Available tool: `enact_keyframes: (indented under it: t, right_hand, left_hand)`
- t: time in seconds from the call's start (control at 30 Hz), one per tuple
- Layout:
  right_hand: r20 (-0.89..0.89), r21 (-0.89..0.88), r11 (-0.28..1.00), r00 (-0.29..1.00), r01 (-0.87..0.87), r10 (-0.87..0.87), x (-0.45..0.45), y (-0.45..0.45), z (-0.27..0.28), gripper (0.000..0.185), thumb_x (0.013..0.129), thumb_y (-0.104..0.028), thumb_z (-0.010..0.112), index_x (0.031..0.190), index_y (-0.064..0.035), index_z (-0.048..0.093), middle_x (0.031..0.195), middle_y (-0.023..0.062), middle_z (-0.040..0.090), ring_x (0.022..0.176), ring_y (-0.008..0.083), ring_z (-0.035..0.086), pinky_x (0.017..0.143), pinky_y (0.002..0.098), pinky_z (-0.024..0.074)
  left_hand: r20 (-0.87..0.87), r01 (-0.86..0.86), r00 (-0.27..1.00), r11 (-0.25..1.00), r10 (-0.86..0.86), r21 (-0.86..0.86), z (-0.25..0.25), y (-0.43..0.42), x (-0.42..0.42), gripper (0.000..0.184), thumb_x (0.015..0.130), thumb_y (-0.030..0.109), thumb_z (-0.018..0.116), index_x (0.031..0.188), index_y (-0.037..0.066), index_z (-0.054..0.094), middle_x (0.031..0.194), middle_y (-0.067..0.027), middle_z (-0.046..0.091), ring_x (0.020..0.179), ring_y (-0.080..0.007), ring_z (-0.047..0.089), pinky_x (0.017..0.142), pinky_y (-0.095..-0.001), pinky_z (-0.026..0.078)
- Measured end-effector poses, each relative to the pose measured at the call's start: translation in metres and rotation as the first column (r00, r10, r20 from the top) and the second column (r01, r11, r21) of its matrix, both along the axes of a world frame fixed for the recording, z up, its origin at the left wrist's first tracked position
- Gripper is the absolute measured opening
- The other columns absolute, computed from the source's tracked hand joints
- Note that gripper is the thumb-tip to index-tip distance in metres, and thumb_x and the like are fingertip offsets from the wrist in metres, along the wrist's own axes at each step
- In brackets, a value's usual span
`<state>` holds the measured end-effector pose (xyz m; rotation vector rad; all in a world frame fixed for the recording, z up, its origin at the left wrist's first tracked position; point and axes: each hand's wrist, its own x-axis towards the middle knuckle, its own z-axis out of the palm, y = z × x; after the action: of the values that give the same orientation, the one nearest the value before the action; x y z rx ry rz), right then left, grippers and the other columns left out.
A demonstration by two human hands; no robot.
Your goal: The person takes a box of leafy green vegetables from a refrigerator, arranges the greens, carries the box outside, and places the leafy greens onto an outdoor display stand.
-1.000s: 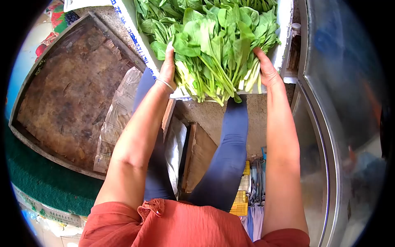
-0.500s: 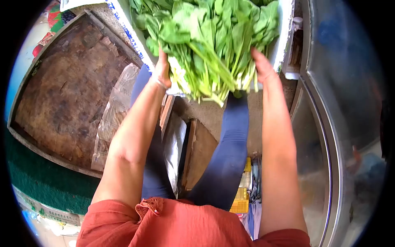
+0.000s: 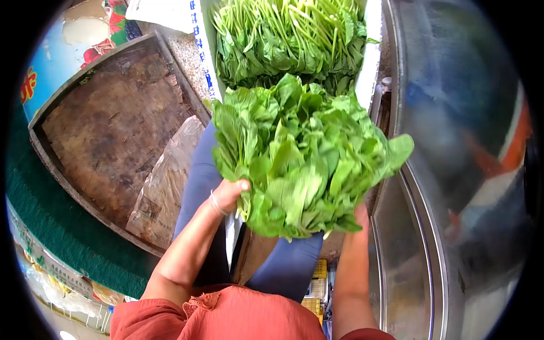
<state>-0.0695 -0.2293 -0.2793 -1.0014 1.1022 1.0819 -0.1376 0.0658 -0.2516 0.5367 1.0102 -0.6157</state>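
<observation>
A big bunch of leafy greens (image 3: pixel 300 164) is held up in front of my legs, its leaves turned toward me. My left hand (image 3: pixel 229 195) grips its lower left side, thumb over the leaves. At the lower right my right hand (image 3: pixel 361 218) supports the bunch, its fingers mostly hidden behind the leaves. Just beyond, a white foam box (image 3: pixel 371 62) holds more leafy greens (image 3: pixel 289 39), their pale stems at the far side and leaves nearer me.
To the left lies a shallow wooden tray (image 3: pixel 107 141) with a crumpled plastic sheet (image 3: pixel 164 181), on a green-covered surface (image 3: pixel 73 226). A metal-framed glass cabinet (image 3: pixel 430 198) stands close on my right. Yellow baskets (image 3: pixel 314 286) sit low behind my legs.
The bunch has come back toward me, out of the foam box, and is turned so its leaves face me instead of its stems. More greens now show in the box.
</observation>
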Motion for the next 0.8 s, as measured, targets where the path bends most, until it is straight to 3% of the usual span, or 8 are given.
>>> enact_keyframes:
  t: [0.3, 0.43, 0.47, 0.63, 0.7, 0.73, 0.77, 0.8]
  right_hand:
    - [0.089, -0.059, 0.998, 0.995, -0.029, 0.034, -0.005, -0.024, 0.096, 0.036, 0.071, -0.026, 0.052, 0.097, -0.0017, 0.051, 0.09, 0.0113, 0.053, 0.083, 0.0203, 0.052, 0.069, 0.0325, 0.0442]
    - [0.214, -0.049, 0.986, 0.963, -0.157, 0.164, 0.044, -0.01, 0.129, 0.037, 0.071, -0.027, 0.052, 0.098, -0.0016, 0.051, 0.09, 0.0117, 0.053, 0.083, 0.0204, 0.052, 0.069, 0.0329, 0.0442]
    - [0.254, -0.051, 0.981, 0.948, -0.188, 0.195, 0.06, 0.0, 0.132, 0.038, 0.071, -0.028, 0.052, 0.098, -0.0016, 0.051, 0.09, 0.0119, 0.053, 0.083, 0.0205, 0.052, 0.069, 0.033, 0.0442]
    - [0.375, -0.097, 0.934, 0.856, -0.345, 0.355, 0.154, 0.076, 0.154, 0.04, 0.07, -0.03, 0.053, 0.098, -0.0014, 0.051, 0.09, 0.0124, 0.054, 0.083, 0.0206, 0.052, 0.069, 0.0335, 0.0442]
    - [0.42, -0.14, 0.922, 0.821, -0.361, 0.385, 0.165, 0.117, 0.169, 0.04, 0.07, -0.03, 0.053, 0.098, -0.0014, 0.051, 0.09, 0.0127, 0.054, 0.083, 0.0207, 0.052, 0.069, 0.0338, 0.0442]
    - [0.422, -0.156, 0.909, 0.806, -0.387, 0.415, 0.182, 0.145, 0.17, 0.041, 0.07, -0.031, 0.053, 0.098, -0.0013, 0.051, 0.09, 0.0128, 0.054, 0.083, 0.0208, 0.052, 0.069, 0.0339, 0.0443]
    - [0.429, -0.162, 0.893, 0.785, -0.421, 0.448, 0.199, 0.173, 0.167, 0.041, 0.07, -0.031, 0.053, 0.098, -0.0013, 0.051, 0.09, 0.0129, 0.054, 0.083, 0.0208, 0.052, 0.068, 0.034, 0.0443]
    - [0.437, -0.161, 0.877, 0.764, -0.452, 0.474, 0.213, 0.2, 0.163, 0.042, 0.07, -0.031, 0.053, 0.098, -0.0013, 0.05, 0.09, 0.013, 0.054, 0.083, 0.0208, 0.052, 0.068, 0.0341, 0.0443]
  left_hand:
    - [0.057, 0.052, 0.997, 0.997, -0.049, -0.055, 0.075, -0.002, 0.009, 0.079, 0.052, 0.041, 0.071, 0.112, 0.001, 0.038, 0.106, -0.0061, 0.046, 0.094, -0.0173, 0.046, 0.081, -0.0309, 0.037]
    - [0.109, -0.156, 0.978, 0.969, 0.179, -0.193, 0.116, -0.008, 0.036, 0.069, 0.057, 0.033, 0.069, 0.111, 0.001, 0.039, 0.102, -0.0067, 0.049, 0.091, -0.0182, 0.047, 0.078, -0.0312, 0.04]
    - [0.149, -0.197, 0.966, 0.974, 0.212, -0.108, 0.118, -0.008, 0.039, 0.067, 0.058, 0.032, 0.069, 0.11, 0.002, 0.039, 0.1, -0.0064, 0.049, 0.09, -0.0181, 0.048, 0.078, -0.0317, 0.04]
    - [0.096, -0.253, 0.949, 0.905, 0.301, -0.342, 0.107, 0.024, 0.082, 0.067, 0.06, 0.033, 0.067, 0.112, 0.004, 0.036, 0.103, -0.0054, 0.047, 0.091, -0.0176, 0.047, 0.078, -0.0311, 0.04]
    - [0.171, -0.264, 0.924, 0.895, 0.341, -0.36, 0.113, 0.054, 0.081, 0.064, 0.061, 0.031, 0.067, 0.112, 0.005, 0.037, 0.102, -0.0053, 0.047, 0.091, -0.0175, 0.047, 0.078, -0.0308, 0.04]
    - [0.135, -0.203, 0.955, 0.913, 0.265, -0.353, 0.104, 0.075, 0.08, 0.063, 0.061, 0.038, 0.065, 0.109, 0.005, 0.043, 0.102, -0.0082, 0.051, 0.091, -0.019, 0.05, 0.079, -0.0339, 0.041]
    - [0.082, -0.218, 0.954, 0.858, 0.287, -0.465, 0.097, 0.096, 0.092, 0.063, 0.06, 0.039, 0.065, 0.109, 0.006, 0.043, 0.102, -0.0083, 0.051, 0.092, -0.0194, 0.05, 0.08, -0.0345, 0.04]
    - [0.087, -0.263, 0.939, 0.856, 0.334, -0.445, 0.092, 0.118, 0.104, 0.064, 0.06, 0.04, 0.065, 0.11, 0.006, 0.042, 0.103, -0.0085, 0.051, 0.093, -0.0199, 0.049, 0.082, -0.0349, 0.039]
